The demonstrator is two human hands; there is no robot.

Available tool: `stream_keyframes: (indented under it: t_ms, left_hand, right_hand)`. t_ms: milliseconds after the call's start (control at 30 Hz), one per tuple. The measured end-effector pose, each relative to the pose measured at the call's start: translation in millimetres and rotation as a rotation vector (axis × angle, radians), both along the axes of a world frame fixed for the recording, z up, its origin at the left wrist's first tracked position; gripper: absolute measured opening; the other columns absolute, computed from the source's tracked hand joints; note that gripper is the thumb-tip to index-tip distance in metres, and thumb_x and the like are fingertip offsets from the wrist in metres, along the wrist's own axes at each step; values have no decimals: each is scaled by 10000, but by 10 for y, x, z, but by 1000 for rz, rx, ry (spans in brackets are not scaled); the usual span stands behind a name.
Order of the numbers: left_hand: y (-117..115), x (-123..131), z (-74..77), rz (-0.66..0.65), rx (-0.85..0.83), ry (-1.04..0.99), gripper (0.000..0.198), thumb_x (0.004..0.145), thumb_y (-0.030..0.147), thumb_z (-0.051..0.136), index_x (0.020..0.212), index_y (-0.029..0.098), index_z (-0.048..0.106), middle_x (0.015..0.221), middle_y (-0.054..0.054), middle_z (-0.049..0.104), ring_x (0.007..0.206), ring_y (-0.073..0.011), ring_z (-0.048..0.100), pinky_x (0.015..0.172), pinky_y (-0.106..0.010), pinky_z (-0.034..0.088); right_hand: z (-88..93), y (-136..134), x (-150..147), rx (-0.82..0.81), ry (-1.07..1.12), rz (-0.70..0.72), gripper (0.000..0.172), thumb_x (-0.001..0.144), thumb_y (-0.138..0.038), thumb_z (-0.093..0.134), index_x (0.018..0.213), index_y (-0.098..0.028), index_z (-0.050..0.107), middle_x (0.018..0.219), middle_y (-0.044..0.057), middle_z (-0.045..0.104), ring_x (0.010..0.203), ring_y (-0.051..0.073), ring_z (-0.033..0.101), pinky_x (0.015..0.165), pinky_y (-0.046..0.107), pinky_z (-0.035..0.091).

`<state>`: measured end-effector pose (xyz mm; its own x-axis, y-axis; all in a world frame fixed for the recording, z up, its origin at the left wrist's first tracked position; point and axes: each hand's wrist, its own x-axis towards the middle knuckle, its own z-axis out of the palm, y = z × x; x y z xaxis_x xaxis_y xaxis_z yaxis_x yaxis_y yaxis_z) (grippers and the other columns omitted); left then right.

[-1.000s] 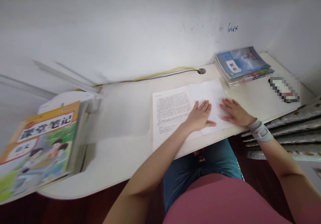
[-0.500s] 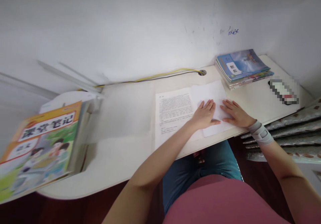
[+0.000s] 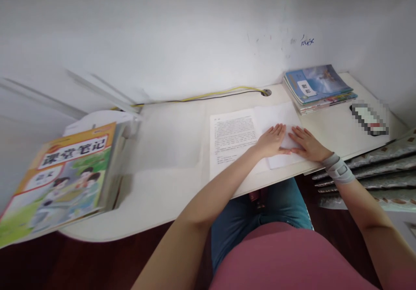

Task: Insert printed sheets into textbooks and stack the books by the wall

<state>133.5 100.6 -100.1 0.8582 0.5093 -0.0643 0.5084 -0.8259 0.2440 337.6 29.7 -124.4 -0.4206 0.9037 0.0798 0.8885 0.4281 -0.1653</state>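
On the white desk lies a sheet of printed paper (image 3: pixel 234 129), with a blank white sheet (image 3: pixel 276 112) overlapping its right side. My left hand (image 3: pixel 273 141) rests flat on the blank sheet, fingers stretched out. Beside it my right hand (image 3: pixel 310 145) also lies flat, its fingertips on the sheet's right part and a grey band round the wrist. The two hands nearly meet at the thumbs. Neither hand grips anything.
A stack of books (image 3: pixel 316 86) stands at the back right, near a blurred-out phone-like object (image 3: pixel 370 118). Thick books (image 3: pixel 71 177) are at the left. Yellow and black cables (image 3: pixel 208 95) run along the wall to a hole (image 3: pixel 266 92) in the desk (image 3: pixel 162 194).
The view has shifted slightly, so the desk items sit further right. My left hand has come closer to my right hand, and their thumbs are now nearly together.
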Motion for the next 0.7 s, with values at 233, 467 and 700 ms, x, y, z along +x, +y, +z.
stream_keyframes:
  t_ms: [233, 467, 700]
  left_hand:
    - [-83, -539, 224, 350, 41, -297, 691, 906, 557, 363, 1431, 116, 278, 1539, -171, 186, 1425, -284, 125, 1123, -475, 197]
    - [-179, -1746, 124, 840, -7, -316, 558, 908, 386, 408, 1371, 79, 367, 1427, -190, 414, 1331, -273, 376, 1076, -425, 337]
    - [-732, -2036, -46, 853, 19, -239, 444, 940, 231, 288, 1338, 100, 432, 1275, -160, 581, 1158, -238, 563, 959, -384, 457]
  right_hand:
    - [51, -33, 6, 171, 175, -110, 541, 884, -468, 474, 1326, -157, 479, 1420, 187, 423, 1349, 316, 330, 1037, 551, 331]
    - [458, -232, -965, 312, 26, 28, 373, 936, -332, 399, 1206, -147, 578, 1350, 165, 515, 1297, 295, 412, 1075, 511, 296]
    - [459, -311, -2248, 182, -107, 258, 410, 885, -410, 503, 1204, -162, 570, 1278, 136, 580, 1149, 283, 542, 891, 401, 495]
